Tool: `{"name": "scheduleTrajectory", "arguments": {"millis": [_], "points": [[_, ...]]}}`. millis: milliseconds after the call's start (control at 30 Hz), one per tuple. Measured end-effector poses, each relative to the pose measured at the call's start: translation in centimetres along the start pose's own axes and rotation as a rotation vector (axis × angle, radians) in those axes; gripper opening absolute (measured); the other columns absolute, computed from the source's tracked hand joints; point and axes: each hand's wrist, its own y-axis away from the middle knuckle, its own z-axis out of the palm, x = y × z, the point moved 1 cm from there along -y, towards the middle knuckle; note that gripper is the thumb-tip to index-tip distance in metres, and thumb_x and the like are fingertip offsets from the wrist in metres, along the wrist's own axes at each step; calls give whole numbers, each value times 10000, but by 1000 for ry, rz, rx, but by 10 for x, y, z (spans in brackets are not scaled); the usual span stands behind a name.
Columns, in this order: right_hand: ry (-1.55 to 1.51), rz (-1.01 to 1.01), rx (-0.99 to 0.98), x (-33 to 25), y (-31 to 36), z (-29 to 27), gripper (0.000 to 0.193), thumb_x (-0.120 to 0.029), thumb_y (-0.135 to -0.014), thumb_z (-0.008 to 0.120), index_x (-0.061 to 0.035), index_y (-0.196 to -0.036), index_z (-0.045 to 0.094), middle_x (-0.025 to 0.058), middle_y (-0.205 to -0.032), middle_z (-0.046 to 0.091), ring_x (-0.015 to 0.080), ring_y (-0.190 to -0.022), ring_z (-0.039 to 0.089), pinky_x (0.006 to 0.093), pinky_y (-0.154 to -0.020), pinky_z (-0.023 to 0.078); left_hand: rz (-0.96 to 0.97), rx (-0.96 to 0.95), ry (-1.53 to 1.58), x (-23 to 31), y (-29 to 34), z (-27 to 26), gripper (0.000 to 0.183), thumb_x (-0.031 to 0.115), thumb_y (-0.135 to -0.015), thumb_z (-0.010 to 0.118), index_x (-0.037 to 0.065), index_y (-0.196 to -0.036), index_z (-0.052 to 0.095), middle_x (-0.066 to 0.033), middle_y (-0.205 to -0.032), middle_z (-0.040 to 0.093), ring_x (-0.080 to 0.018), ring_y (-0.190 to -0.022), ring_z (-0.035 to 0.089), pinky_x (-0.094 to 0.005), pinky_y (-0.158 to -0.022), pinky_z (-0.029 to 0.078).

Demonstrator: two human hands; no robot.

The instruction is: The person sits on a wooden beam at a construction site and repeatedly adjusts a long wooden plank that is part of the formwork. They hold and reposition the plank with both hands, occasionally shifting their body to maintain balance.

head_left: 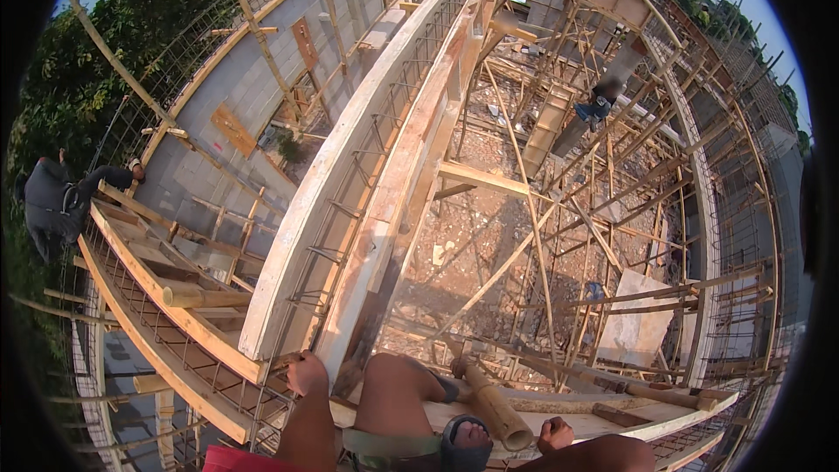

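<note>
My left hand (308, 373) is curled closed at the near end of a long wooden formwork channel. What its fingers grip is too small to make out. Beside it runs the channel's pale left board (310, 201), with a rebar cage (332, 240) lying between it and the right board (389, 201). Low on the right, my right hand (555, 435) is closed by a wooden formwork board (603, 424); whatever it may hold is hidden. Between my legs and that hand lies a thick bamboo pole (496, 406). My sandalled foot (468, 437) rests near the pole's cut end.
Far below, the ground (463, 245) is strewn with rubble among bamboo props (537, 253). Another channel with boards and rebar (166, 323) branches left. One person (57, 205) sits at the far left; another (599, 105) is at the back right. A grey block wall (218, 96) stands left.
</note>
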Motion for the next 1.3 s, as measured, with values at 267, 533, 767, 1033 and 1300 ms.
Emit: {"name": "scheduleTrajectory", "arguments": {"millis": [267, 533, 767, 1033, 1300], "points": [[16, 71, -41, 0, -21, 19, 278, -316, -864, 627, -52, -799, 687, 209, -799, 709, 427, -786, 695, 551, -753, 544, 18, 50, 73, -12, -10, 11, 419, 372, -905, 485, 93, -1049, 762, -176, -1007, 753, -388, -1009, 694, -521, -999, 420], [15, 81, -41, -3, -32, 13, 260, -299, -866, 625, -52, -825, 697, 211, -822, 713, 422, -809, 699, 542, -773, 547, 7, 36, 51, -2, -1, 8, 408, 375, -915, 493, 102, -1044, 768, -172, -1013, 754, -379, -1017, 695, -522, -1000, 417], [29, 105, -46, -2, -24, 9, 247, -284, -867, 622, -52, -848, 706, 213, -842, 717, 418, -829, 702, 535, -790, 550, 16, -60, 86, 1, 6, -9, 617, 459, -937, 430, -52, -1105, 731, -277, -1110, 709, -418, -1117, 658, -524, -1057, 398], [20, 152, -55, 4, -1, 3, 236, -267, -869, 619, -52, -874, 717, 214, -865, 722, 412, -852, 706, 526, -810, 553, 46, -39, 33, 10, 1, -1, 435, 371, -920, 473, 84, -1095, 750, -191, -1026, 752, -372, -1021, 696, -518, -987, 428], [60, 172, -153, -22, -14, -24, 281, -318, -907, 612, -68, -983, 714, 214, -923, 727, 417, -890, 702, 522, -831, 552, 33, -66, 10, 2, 0, -1, 520, 415, -967, 398, 84, -1195, 727, -221, -1201, 699, -407, -1137, 658, -561, -998, 461]]}}
